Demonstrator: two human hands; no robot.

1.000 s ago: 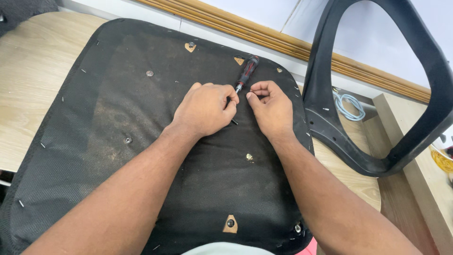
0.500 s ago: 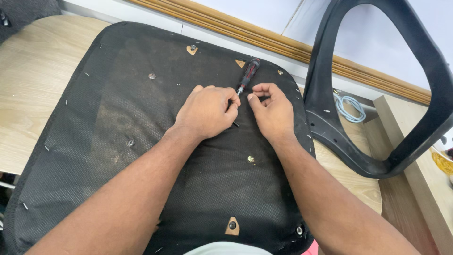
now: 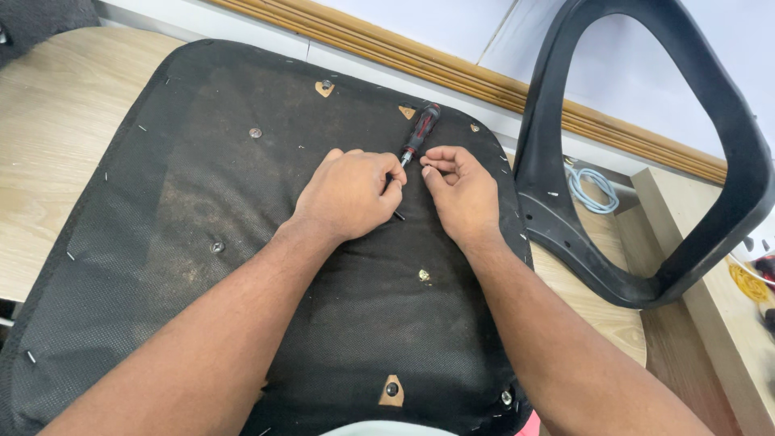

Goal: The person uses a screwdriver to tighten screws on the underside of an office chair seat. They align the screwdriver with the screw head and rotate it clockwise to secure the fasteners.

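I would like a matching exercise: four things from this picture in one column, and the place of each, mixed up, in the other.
1. screwdriver
2. chair back frame
3. pale blue cable
4. seat cushion

a. standing at the right
b. under both hands, on the wooden table
c. beyond the fingertips, lying on the cushion
d. behind the frame, near the wall

Pairs: 1-c, 2-a, 3-d, 4-b

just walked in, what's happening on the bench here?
A person works on the underside of a black fabric-covered seat pad lying on a wooden table. Both hands meet near its far edge: the left hand is curled down on the fabric, the right hand pinches something too small to identify. A red-and-black screwdriver lies just beyond the fingers. A black chair back frame stands at right.
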